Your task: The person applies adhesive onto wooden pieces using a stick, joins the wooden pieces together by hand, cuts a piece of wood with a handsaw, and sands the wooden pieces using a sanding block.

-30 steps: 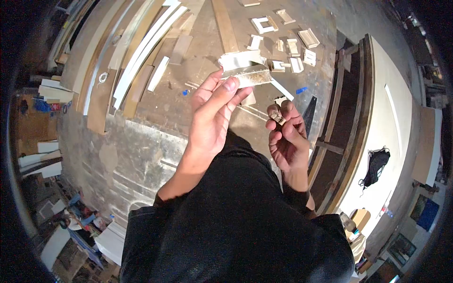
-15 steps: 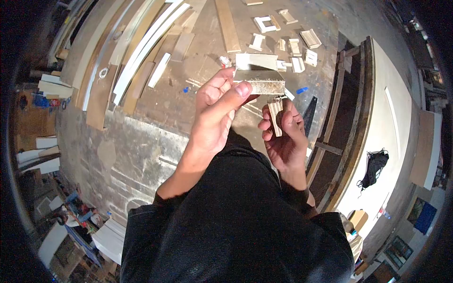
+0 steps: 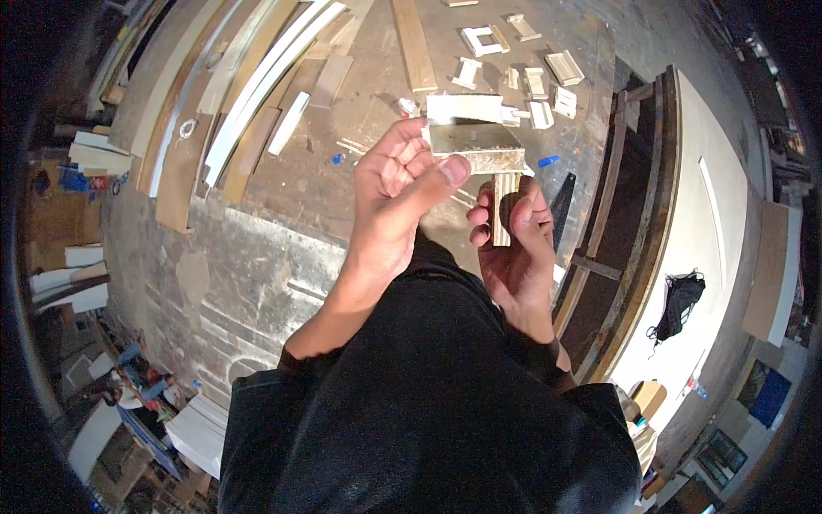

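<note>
My left hand pinches a wooden block between thumb and fingers, its rough edge toward me. A pale upright board stands at the block's far side; whether the two are joined I cannot tell. My right hand is closed around a small plywood strip with layered edges. The strip is held upright under the block's right end, its top seeming to meet the underside. Fingers and palm hide part of both pieces.
Several small wooden pieces lie on the stained work surface ahead. Long boards lie at the left. On the right are a dark saw-like blade, a blue object and a white panel bearing a black cloth.
The plywood strip has straightened from a slight tilt and its top has come up against the block. The block has shifted slightly right and tilted a little.
</note>
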Action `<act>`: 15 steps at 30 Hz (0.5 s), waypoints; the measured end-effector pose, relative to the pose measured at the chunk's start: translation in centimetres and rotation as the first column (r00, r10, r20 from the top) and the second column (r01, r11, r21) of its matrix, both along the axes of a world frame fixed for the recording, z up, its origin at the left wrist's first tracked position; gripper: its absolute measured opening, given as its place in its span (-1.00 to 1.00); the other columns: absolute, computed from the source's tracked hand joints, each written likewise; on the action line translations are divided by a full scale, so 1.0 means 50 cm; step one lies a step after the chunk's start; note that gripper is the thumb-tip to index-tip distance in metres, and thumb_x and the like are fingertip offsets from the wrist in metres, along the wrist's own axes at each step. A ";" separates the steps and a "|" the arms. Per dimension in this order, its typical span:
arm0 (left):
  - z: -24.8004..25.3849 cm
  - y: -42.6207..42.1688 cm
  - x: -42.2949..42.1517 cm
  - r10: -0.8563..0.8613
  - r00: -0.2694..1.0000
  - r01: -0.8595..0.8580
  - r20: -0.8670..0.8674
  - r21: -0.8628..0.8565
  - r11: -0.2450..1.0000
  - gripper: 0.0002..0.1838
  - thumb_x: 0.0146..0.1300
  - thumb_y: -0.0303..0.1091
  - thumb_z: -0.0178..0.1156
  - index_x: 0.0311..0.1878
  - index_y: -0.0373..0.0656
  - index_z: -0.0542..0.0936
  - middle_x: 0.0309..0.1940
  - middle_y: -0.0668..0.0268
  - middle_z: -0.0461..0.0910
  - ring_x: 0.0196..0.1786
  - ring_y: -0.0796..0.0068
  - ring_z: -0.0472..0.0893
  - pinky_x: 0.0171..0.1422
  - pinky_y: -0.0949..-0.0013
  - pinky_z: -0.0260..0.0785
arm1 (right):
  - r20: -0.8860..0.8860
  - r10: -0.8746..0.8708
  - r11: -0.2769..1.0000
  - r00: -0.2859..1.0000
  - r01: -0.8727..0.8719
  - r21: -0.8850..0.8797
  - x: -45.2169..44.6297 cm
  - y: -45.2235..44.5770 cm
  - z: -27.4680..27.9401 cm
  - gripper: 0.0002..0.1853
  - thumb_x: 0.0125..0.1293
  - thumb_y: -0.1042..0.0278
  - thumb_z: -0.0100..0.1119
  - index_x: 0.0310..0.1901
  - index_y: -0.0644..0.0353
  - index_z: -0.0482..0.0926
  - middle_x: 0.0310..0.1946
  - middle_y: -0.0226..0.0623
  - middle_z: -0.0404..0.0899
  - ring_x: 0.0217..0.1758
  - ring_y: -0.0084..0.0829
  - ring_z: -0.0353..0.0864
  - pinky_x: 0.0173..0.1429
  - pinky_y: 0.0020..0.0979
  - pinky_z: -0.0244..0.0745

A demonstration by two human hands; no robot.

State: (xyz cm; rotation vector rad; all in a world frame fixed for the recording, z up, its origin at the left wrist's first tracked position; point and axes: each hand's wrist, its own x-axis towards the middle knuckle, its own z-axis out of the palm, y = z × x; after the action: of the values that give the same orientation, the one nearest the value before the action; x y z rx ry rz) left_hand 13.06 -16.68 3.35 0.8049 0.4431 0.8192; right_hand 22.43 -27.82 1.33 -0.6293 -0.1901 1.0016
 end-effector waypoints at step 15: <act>-0.059 0.032 -0.020 -0.241 0.949 0.242 0.204 0.021 0.970 0.01 -0.02 -0.02 0.32 0.40 -0.44 0.14 0.18 -0.12 0.43 0.11 0.10 0.59 0.19 0.22 0.51 | 0.348 -0.054 0.996 0.936 0.026 0.083 -0.042 0.004 0.036 -0.71 0.17 0.47 0.43 -0.40 0.29 0.41 -0.20 0.01 0.55 -0.38 -0.30 0.68 -0.39 -0.42 0.65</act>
State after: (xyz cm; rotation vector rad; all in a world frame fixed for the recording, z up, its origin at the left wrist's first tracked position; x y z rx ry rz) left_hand 12.04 -15.08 0.40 0.7445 0.1577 0.6632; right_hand 20.31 -27.60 3.14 -0.7353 -0.5270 0.8325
